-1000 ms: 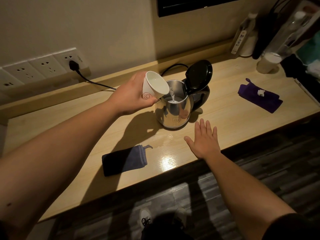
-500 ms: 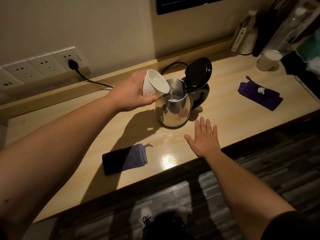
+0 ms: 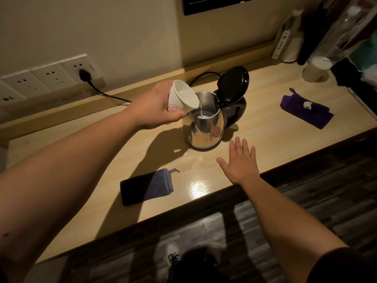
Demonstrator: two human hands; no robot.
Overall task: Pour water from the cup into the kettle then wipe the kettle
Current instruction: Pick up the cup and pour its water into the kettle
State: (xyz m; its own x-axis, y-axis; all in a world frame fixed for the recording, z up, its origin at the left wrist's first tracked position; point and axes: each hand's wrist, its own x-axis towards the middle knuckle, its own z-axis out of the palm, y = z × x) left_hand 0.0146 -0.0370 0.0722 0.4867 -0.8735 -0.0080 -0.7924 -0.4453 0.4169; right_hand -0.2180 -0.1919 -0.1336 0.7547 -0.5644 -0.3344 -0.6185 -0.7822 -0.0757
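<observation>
My left hand (image 3: 155, 106) grips a white paper cup (image 3: 183, 99) and tilts it over the steel kettle (image 3: 204, 127). A thin stream of water runs from the cup's rim into the kettle's mouth. The kettle's black lid (image 3: 233, 83) stands open at the back. My right hand (image 3: 240, 160) rests flat on the wooden counter (image 3: 265, 135), fingers spread, just in front of the kettle and not touching it. A dark blue cloth (image 3: 146, 185) lies near the counter's front edge, to the left of my right hand.
A purple cloth (image 3: 306, 108) with a white scrap on it lies at the right. The kettle's cord (image 3: 106, 92) runs to a wall socket (image 3: 81, 69) at the left. Bottles and a white container (image 3: 316, 68) crowd the back right corner. A little water (image 3: 201, 159) glistens before the kettle.
The cup stays tilted over the kettle and water keeps running in. My right hand has not moved on the counter. The view shifted slightly.
</observation>
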